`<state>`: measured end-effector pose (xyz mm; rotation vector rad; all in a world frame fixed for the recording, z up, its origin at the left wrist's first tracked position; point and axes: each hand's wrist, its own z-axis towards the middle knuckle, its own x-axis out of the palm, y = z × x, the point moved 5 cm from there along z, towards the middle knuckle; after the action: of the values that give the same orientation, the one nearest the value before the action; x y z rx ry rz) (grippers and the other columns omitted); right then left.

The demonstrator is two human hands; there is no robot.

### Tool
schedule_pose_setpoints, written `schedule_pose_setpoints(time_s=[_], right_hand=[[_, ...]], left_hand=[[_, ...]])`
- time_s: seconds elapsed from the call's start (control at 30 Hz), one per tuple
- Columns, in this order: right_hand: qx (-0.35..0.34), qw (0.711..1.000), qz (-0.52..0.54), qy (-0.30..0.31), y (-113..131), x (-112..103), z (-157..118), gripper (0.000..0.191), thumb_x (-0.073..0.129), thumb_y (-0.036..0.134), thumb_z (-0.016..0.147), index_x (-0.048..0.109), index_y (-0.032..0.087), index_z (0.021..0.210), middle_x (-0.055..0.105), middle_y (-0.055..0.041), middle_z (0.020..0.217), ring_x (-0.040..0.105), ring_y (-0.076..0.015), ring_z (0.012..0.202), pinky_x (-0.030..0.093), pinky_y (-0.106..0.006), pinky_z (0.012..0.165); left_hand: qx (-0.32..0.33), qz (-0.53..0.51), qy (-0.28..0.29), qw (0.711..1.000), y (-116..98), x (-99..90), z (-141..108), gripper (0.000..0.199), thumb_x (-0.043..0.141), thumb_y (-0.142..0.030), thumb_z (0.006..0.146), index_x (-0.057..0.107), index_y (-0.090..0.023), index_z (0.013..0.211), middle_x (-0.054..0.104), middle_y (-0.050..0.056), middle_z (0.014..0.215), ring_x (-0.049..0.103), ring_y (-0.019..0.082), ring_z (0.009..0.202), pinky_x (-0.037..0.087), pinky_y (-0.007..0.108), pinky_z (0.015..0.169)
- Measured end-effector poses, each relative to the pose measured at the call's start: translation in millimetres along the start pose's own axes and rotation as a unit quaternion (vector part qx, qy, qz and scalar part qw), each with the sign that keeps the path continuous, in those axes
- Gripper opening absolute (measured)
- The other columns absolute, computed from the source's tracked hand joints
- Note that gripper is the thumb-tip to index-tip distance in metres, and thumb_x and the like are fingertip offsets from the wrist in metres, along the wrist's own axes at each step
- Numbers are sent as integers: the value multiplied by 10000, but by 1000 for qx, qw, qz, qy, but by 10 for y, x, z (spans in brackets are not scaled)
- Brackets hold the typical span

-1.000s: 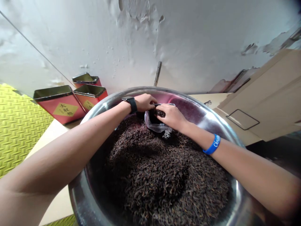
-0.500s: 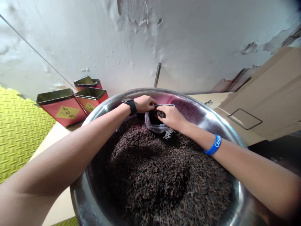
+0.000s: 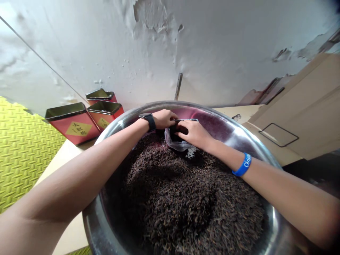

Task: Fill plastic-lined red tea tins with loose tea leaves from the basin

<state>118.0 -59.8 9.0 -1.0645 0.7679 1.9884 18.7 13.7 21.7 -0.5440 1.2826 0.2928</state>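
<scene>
A large round metal basin (image 3: 91,219) holds a heap of dark, loose dried leaves (image 3: 183,198). Near its far side stands a translucent plastic bag (image 3: 177,145) with its mouth open and a white mark on its outside. My left hand (image 3: 165,118), below a black watch, is closed on the bag's far left rim. My right hand (image 3: 195,132) is at the bag's mouth, its fingers curled over the far rim and its thumb reaching inside. The fingertips are partly hidden. Dark shadow fills the inside of the bag.
Three open red tins (image 3: 77,129) with yellow labels stand left of the basin. Behind is a peeling wall (image 3: 217,53). On the right are a cardboard box (image 3: 313,106) and glasses (image 3: 236,117). A yellow-green mat (image 3: 21,148) lies at the left.
The dark leaves seen under my right hand at the bag's mouth no longer show. Both hands remain at the bag, and the view has shifted slightly.
</scene>
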Motion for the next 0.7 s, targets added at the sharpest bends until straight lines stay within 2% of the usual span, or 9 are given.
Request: schedule_pose_setpoints(time_s=[0.1, 0.23, 0.3, 0.4, 0.5, 0.6, 0.67, 0.7], right_hand=[[-5, 1000, 2, -19, 0, -29, 8, 170, 539, 273, 788, 627, 160, 880, 653, -52, 872, 578, -176, 804, 432, -315, 758], [-25, 997, 48, -50, 59, -116, -8, 276, 451, 339, 851, 655, 157, 895, 666, -65, 914, 588, -177, 870, 429, -328, 824], [-39, 994, 78, -70, 116, -186, -33, 312, 404, 342, 873, 631, 168, 998, 650, -62, 1003, 573, -178, 947, 423, -335, 861], [-35, 988, 80, -130, 139, -324, -71, 381, 314, 317, 899, 492, 198, 1214, 566, -63, 1173, 539, -185, 1019, 416, -359, 883], [30, 971, 41, -235, -39, -448, -94, 405, 247, 299, 905, 415, 203, 1261, 545, -92, 1167, 542, -200, 990, 425, -377, 852], [131, 925, 27, -356, -372, -478, -160, 379, 206, 308, 911, 436, 191, 1188, 559, -107, 1075, 548, -197, 944, 429, -365, 815], [190, 898, 35, -394, -587, -394, -224, 370, 191, 340, 911, 470, 187, 1099, 570, -98, 992, 552, -187, 883, 427, -346, 789], [219, 895, 42, -386, -679, -315, -250, 376, 184, 358, 908, 484, 186, 1055, 574, -92, 958, 550, -185, 858, 424, -340, 779]], left_hand=[[3, -1, 0, 1000, 18, 8, 10, 324, 428, -251, 780, 642, -197, 1017, 666, 34, 951, 578, 143, 797, 396, 216, 701], [-6, 3, -17, 1000, 41, 12, 11, 373, 425, -250, 783, 576, -200, 1121, 635, 46, 1056, 574, 162, 911, 404, 232, 793], [-16, 11, -31, 999, 59, 25, 12, 388, 429, -263, 784, 549, -208, 1149, 624, 45, 1077, 569, 168, 937, 406, 244, 814], [-52, 26, -47, 997, 131, 69, 28, 342, 415, -321, 802, 597, -219, 1072, 646, 47, 1007, 584, 188, 890, 423, 270, 783], [-123, 23, -63, 990, 293, 106, 43, 331, 398, -374, 808, 655, -229, 957, 666, 53, 911, 596, 208, 820, 437, 286, 718], [-189, 19, -84, 978, 488, 100, 17, 321, 413, -357, 795, 675, -222, 925, 668, 67, 871, 599, 214, 800, 438, 284, 692], [-219, 21, -98, 971, 603, 72, -26, 304, 429, -328, 786, 685, -206, 899, 667, 79, 846, 600, 212, 799, 438, 278, 695], [-233, 20, -105, 967, 653, 51, -53, 296, 438, -316, 781, 688, -202, 892, 667, 84, 840, 600, 211, 802, 438, 276, 697]])
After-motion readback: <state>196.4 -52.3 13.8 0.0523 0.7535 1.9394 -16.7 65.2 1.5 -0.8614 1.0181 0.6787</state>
